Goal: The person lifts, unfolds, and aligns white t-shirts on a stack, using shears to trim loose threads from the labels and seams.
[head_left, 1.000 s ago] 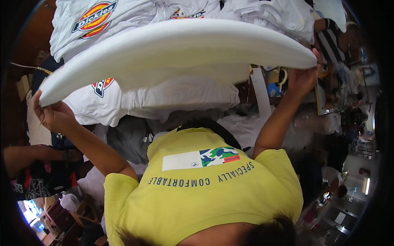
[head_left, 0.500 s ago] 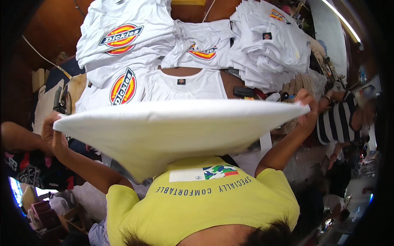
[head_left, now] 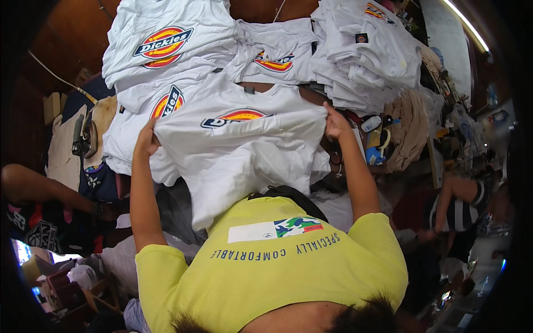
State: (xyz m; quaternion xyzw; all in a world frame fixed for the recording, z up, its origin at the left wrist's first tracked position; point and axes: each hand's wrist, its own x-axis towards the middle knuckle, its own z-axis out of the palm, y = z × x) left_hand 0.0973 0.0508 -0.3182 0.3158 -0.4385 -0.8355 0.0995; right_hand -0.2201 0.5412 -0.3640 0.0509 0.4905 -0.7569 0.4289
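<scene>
A white shirt (head_left: pixel 244 150) with a red, yellow and dark oval print is stretched between my hands. My left hand (head_left: pixel 147 140) grips its left edge, fingers closed on the cloth. At the opposite edge my right hand (head_left: pixel 336 122) pinches the fabric the same way. The lower part of the shirt sags in folds toward my chest. Just beyond it another white shirt (head_left: pixel 272 93) lies flat, mostly covered by the held one. A printed white shirt (head_left: pixel 130 141) lies beside my left hand.
Stacks of folded white shirts stand at the far left (head_left: pixel 127 61), far middle (head_left: pixel 277 41) and far right (head_left: pixel 361 66). A tape roll (head_left: pixel 385 137) sits right of my right hand. An iron (head_left: pixel 89 136) rests at left. People's arms show at left (head_left: pixel 44 186) and right (head_left: pixel 444 200).
Both hands have moved inward and forward, closer together. The shirt, earlier pulled wide and taut with its plain side showing, now hangs lower and looser with its print visible.
</scene>
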